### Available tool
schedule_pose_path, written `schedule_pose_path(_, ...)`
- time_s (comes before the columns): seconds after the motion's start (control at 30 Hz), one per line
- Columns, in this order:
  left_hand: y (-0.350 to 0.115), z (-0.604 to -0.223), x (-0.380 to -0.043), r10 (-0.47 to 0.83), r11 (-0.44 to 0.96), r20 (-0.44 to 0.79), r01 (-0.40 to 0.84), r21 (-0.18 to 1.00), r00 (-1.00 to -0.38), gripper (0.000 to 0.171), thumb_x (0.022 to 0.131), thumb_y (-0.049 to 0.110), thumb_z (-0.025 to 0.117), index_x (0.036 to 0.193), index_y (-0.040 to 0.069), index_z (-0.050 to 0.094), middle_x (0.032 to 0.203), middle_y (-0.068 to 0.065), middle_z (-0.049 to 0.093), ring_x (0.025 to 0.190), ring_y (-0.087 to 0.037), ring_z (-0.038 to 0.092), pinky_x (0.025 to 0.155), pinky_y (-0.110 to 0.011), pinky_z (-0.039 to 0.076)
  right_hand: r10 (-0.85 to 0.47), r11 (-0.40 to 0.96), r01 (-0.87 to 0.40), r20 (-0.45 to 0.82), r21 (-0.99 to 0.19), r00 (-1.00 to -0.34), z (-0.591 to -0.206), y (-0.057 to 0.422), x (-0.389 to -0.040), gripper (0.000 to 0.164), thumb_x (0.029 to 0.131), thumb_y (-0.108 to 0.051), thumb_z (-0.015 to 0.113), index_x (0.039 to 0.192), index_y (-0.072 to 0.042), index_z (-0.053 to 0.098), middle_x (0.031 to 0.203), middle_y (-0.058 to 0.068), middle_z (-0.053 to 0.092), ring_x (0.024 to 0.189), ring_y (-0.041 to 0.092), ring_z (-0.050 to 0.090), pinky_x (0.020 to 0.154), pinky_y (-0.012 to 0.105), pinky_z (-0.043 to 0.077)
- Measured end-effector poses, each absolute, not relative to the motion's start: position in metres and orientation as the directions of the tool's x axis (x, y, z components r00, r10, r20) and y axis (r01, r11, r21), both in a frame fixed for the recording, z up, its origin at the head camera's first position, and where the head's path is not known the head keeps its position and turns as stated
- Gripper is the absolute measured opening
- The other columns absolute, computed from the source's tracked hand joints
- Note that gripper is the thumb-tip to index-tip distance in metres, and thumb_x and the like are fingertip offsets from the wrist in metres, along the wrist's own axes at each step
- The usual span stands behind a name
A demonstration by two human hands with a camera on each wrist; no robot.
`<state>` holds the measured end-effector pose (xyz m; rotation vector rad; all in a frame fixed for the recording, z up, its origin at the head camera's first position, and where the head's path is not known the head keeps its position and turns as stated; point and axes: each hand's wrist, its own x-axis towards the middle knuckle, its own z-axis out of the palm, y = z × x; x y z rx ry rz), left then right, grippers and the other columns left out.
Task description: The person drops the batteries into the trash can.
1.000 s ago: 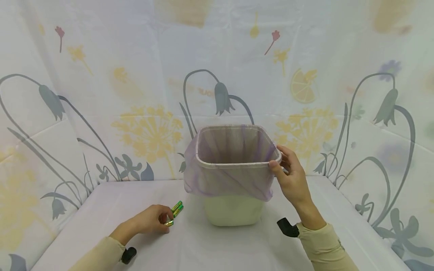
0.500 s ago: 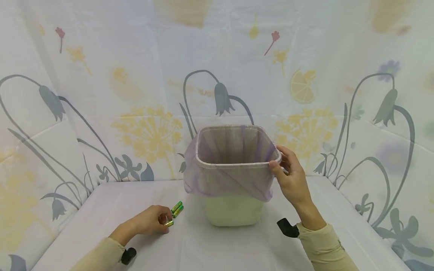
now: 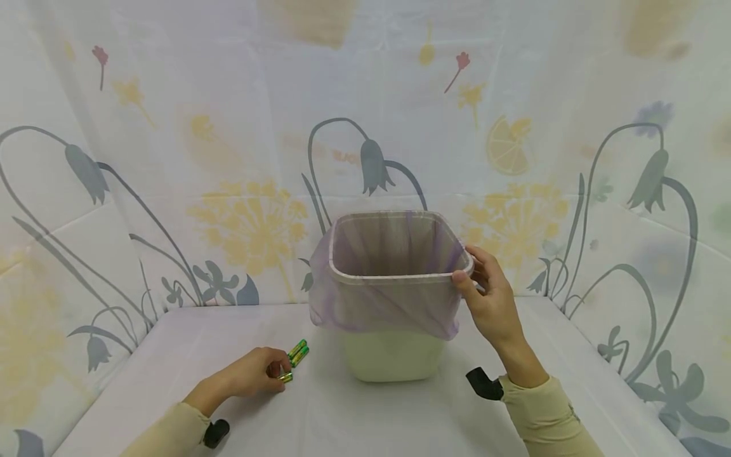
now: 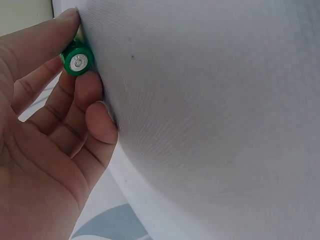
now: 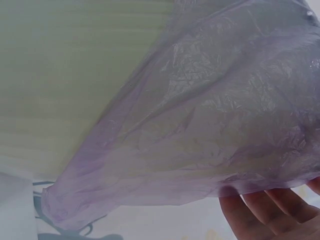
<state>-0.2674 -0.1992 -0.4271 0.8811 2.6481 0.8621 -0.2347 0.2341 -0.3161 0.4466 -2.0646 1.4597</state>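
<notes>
A printed floral backdrop (image 3: 365, 76) rises behind a white-covered tabletop (image 3: 331, 425). A pale green bin (image 3: 394, 358) stands upright on the tabletop, with a translucent purple liner (image 3: 394, 311) folded down over the outside of its rim. The left hand (image 3: 251, 371), low beside the bin, has thumb and fingers clamped on a green battery (image 4: 78, 61); whether that battery touches the tabletop cannot be determined. Two further batteries (image 3: 299, 357) lie side by side just beyond it. The right hand (image 3: 492, 295) grips the bin's near right rim corner, fingers outside.
</notes>
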Motion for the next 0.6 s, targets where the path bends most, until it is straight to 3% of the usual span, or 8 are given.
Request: schedule_pose_path(0.6,-0.194,-0.404,-0.271,0.634,0.611,0.065,0.551,0.568,-0.770,0.018,0.078,0.009,0.075,0.093,0.011,0.065,0.072,0.005,0.053,0.065,-0.005,0.047,0.058,-0.024,0.040,0.053,0.343,-0.568,0.619,-0.748,-0.784,-0.315,0.233,-0.233,0.051,0.094,-0.012,0.060,0.142,-0.015,0.042,0.126,0.012,0.053,0.110,0.011,0.054,0.082,0.017,0.046)
